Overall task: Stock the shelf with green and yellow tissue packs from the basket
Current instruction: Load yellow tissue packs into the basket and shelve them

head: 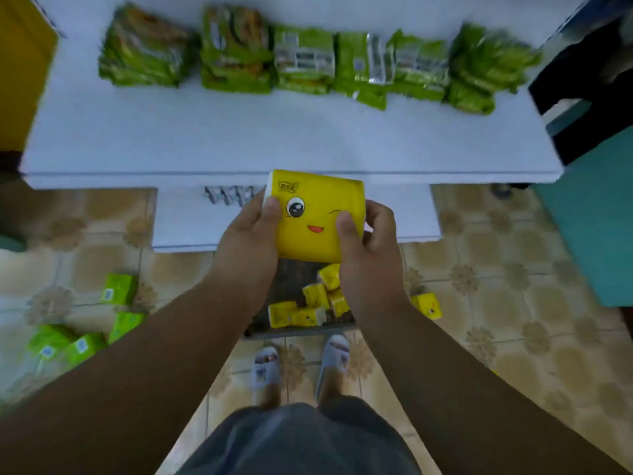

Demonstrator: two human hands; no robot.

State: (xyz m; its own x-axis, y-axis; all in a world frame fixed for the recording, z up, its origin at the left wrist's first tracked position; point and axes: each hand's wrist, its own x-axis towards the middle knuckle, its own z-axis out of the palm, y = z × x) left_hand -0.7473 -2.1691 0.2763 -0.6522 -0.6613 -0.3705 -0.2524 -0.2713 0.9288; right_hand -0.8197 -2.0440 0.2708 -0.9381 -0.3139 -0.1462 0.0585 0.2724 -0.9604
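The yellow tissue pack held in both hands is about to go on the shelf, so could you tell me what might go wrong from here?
1. The green packs already fill the shelf's back row in leaning stacks; sliding the yellow tissue pack in too far could topple them.
2. Loose green packs lie on the floor by the person's feet, so a sidestep could crush one or cause a trip.
3. The left hand and right hand grip only the pack's edges; it might slip.

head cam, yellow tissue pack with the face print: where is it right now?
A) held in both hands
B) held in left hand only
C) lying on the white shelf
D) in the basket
A: the left hand and right hand both grip the yellow tissue pack, held short of the white shelf.
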